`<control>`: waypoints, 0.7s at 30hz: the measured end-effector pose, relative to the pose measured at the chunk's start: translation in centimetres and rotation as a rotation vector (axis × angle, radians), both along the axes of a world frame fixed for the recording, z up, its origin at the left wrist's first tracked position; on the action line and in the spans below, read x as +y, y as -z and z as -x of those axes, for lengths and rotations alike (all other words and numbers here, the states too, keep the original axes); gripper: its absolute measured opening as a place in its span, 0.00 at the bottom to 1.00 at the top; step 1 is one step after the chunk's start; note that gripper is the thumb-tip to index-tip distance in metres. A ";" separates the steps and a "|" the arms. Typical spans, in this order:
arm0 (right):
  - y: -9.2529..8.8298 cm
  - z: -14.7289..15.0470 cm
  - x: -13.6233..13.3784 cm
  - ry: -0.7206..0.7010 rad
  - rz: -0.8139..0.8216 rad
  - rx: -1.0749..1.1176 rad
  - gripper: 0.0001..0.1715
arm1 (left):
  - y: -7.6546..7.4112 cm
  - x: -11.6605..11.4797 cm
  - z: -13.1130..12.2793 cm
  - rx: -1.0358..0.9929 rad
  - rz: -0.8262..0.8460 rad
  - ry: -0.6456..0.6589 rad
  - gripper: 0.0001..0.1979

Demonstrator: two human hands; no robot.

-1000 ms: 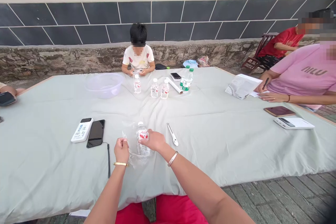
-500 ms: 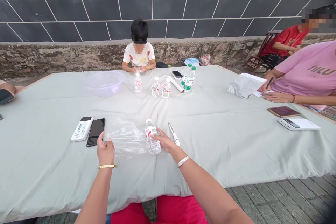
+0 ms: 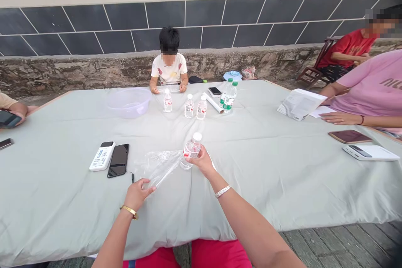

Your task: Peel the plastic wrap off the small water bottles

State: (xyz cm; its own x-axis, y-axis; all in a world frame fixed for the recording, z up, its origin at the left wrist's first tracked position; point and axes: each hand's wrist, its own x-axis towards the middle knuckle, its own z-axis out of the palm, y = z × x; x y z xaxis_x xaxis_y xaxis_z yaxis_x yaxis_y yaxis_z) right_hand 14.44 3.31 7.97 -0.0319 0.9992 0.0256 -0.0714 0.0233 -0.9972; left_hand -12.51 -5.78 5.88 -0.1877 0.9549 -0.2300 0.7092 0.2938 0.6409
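1. Clear plastic film [image 3: 155, 167] lies on the grey-green tablecloth [image 3: 276, 184], its near tip just past the fingers of the left hand [image 3: 137, 194]. Those fingers are loosely spread, though from the head view it's hard to say if they touch it.
2. Fingers of the right hand [image 3: 201, 161] curl around a water bottle [image 3: 191, 149], now tilted and lifted off the cloth, so it's up in that hand instead of lying low.
3. Black smartphone [image 3: 118, 160] sits beyond the left fingers.
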 end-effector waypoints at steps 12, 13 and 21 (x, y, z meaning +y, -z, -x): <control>0.1 -1.4 -0.4 -0.092 -0.022 -0.058 0.38 | -1.3 0.7 1.4 0.561 0.092 0.050 0.10; 0.1 -1.6 -0.5 -0.114 -0.016 -0.059 0.38 | -1.4 0.9 1.6 0.535 0.118 0.042 0.10; -0.3 -2.4 -1.2 -0.182 -0.047 -0.182 0.40 | -1.0 1.2 2.0 0.427 0.176 -0.003 0.11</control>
